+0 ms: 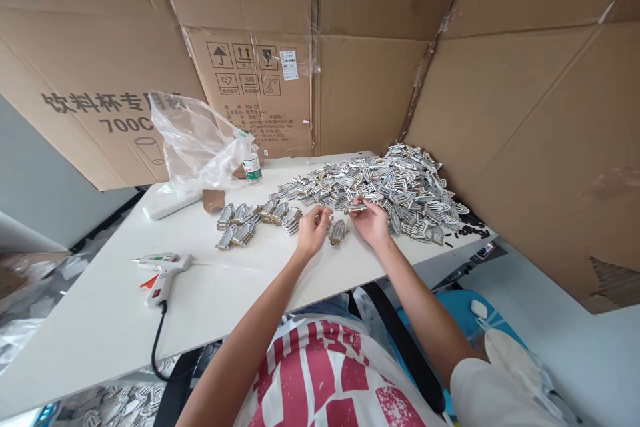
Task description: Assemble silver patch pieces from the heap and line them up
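My right hand (373, 223) pinches a small flat grey-and-white slotted piece (356, 209) between thumb and fingers, at the near edge of a large heap (400, 187) of similar pieces. To its left, my left hand (313, 232) is closed, thumb against fingers; whatever is in it I cannot make out. Between the two hands a short stack (337, 232) of these pieces lies on the white table (260, 287). Left of my left hand are several more neat stacks (245, 215), the closest one (291, 221) almost beside my fingers.
A white glue gun (164, 275) with a black cord lies at the left. Behind it are a clear plastic bag (195, 140), a green-labelled bottle (253, 168) and a brown cardboard scrap (213, 201). Cardboard walls (365, 93) enclose the table's back and right. Small black bits (473, 230) lie at the right corner.
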Available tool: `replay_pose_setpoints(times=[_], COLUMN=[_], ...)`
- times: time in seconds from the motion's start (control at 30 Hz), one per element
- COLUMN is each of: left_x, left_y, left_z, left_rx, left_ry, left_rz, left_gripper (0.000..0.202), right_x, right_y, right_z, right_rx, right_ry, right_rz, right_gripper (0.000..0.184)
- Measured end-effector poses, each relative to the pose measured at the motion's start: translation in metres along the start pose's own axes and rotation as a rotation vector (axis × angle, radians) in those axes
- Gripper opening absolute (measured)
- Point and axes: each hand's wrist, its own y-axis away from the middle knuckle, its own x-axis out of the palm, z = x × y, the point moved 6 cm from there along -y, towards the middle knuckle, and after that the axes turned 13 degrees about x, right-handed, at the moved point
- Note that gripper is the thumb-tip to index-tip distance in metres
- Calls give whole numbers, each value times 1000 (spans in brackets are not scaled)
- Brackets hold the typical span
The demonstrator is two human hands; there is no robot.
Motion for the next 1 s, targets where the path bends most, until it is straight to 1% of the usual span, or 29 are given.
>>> replay_pose_setpoints(times=[0.13, 0.27, 0.5, 0.6, 0.67, 0.83, 1.0], left_x=[-2, -2, -4, -5, -6, -9, -12], left_y=[0, 1, 0, 0, 1, 2, 2], left_z=[2, 4, 2, 3, 5, 8, 3], left_rx=[-4, 3, 61, 54, 30, 0, 25], left_ry=[33, 26, -25, -5, 28, 94, 23], left_rz=[-41, -39, -25, -46, -68, -137, -139], left_gripper=[44, 44, 42, 42, 42, 39, 38], right_x=[2, 0, -13, -20, -23, -24, -26], right_y=[-2, -3, -11, -13, -13, -13, -12], right_z=[-3, -7, -12, -11, -12, -15, -17], right_rx=[-5, -7, -29, -42, -38, -20, -32], right_ry=[30, 64, 30, 1, -17, -9, 61], right_rz=[-3, -33, -106, -162, -176, -156, -195], right_gripper=[29, 38, 34, 31, 30, 38, 39])
